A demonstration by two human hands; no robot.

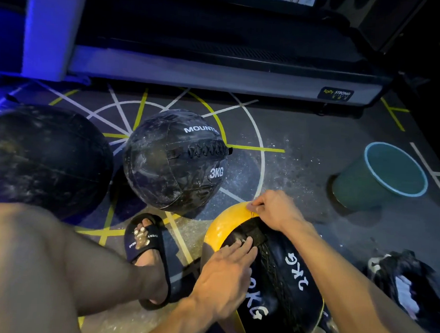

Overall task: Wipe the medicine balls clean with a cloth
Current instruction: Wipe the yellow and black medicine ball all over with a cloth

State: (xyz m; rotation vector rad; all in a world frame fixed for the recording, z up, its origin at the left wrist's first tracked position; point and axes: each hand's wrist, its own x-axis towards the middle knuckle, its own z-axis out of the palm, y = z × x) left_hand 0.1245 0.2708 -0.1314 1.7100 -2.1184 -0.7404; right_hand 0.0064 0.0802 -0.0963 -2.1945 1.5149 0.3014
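Resting at about 5 o'clock on the floor [304,156], the yellow ball [236,218] has black panels, a laced seam and a black strap, with white "KG" marks whose numbers I cannot read surely. The left hand [227,267] lies on it, fingers straight and together. The right hand [275,211] pinches something small at the yellow top; what it is, I cannot tell. At 11 o'clock sits a scuffed black ball [173,161] reading "MOUNT" and "3KG"; at 9 o'clock, a big ball [44,155]. A rag [402,278] lies at 4 o'clock, a bucket [383,176] at 2. The treadmill [220,63] tag reads "BODY STRONG".
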